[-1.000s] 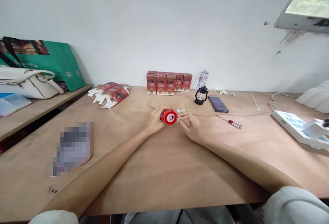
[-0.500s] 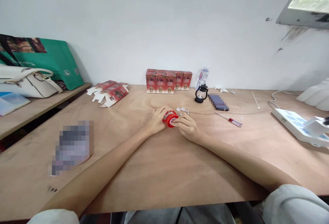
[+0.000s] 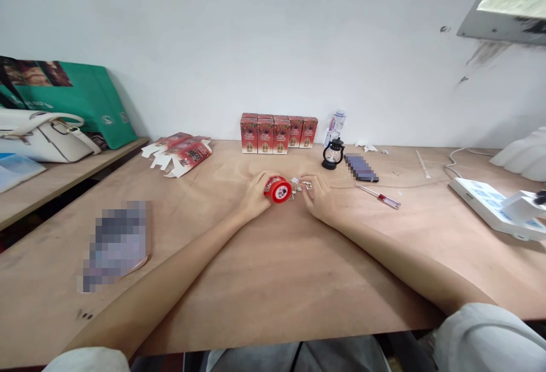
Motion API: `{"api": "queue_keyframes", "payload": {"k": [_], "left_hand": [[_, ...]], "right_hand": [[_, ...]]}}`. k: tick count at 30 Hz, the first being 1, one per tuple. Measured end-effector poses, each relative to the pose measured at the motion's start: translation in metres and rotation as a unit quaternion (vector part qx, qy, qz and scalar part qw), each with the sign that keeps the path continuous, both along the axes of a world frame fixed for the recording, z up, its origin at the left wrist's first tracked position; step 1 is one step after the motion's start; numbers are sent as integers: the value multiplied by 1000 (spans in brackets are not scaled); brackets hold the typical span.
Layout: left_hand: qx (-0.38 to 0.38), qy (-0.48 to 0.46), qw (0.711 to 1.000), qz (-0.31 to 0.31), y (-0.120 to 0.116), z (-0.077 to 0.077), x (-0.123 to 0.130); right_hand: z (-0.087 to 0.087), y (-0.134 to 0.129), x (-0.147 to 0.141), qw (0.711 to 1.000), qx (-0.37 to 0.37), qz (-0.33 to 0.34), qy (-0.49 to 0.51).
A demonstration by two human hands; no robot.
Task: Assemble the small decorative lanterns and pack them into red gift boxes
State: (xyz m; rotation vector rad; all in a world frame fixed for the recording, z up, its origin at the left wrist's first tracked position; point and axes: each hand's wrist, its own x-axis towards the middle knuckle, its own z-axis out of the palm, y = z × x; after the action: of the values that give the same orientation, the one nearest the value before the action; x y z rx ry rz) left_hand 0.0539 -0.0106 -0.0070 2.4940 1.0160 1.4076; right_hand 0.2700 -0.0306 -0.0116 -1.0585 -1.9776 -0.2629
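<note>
And here the red, round-ended plastic piece [image 3: 272, 180] is held in the left hand [image 3: 256, 197], its grip wrapped round the side. The white printed disc [image 3: 282, 192] is seated inside the red rim, so that part looks done. Just across, the right hand's [image 3: 323, 200] grip is loosely parted beside small pale loose bits [image 3: 294, 180] on the brown wooden desk [image 3: 273, 281]; nothing is seen pinched there. Whether those bits are needed cannot be told. Beyond the right grip, a small black lantern with a clear globe [image 3: 333, 155] is stood upright, apparently complete. Beyond both grips, red printed cardboard boxes [image 3: 273, 136] are lined up; flattened red-and-white cartons [image 3: 183, 153], beyond and left of the left grip, are unformed. The red piece is unboxed: probably midway.
</note>
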Motion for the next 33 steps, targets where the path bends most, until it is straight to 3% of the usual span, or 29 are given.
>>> {"api": "queue_keyframes", "payload": {"k": [3,5,13,21,24,28,33], "left_hand": [[4,-11,1000,14,3,0,-5],[-3,-17,1000,21,5,0,-8],[-27,-25,999,20,7,-1,-8],[-14,-21,1000,15,7,-2,-9],[-12,-15,1000,18,8,-3,-9],[-2,1,1000,22,8,-3,-7],[11,35,999,23,9,-5,-5]], "right_hand": [[4,9,6,987,-120,-32,-104],[4,12,8,977,-152,-29,-148],[-4,16,9,978,-137,-11,-160],[1,15,8,978,-160,21,-129],[3,11,7,985,-112,62,-112],[2,3,3,996,31,62,-62],[4,-5,-9,971,213,61,-93]]}}
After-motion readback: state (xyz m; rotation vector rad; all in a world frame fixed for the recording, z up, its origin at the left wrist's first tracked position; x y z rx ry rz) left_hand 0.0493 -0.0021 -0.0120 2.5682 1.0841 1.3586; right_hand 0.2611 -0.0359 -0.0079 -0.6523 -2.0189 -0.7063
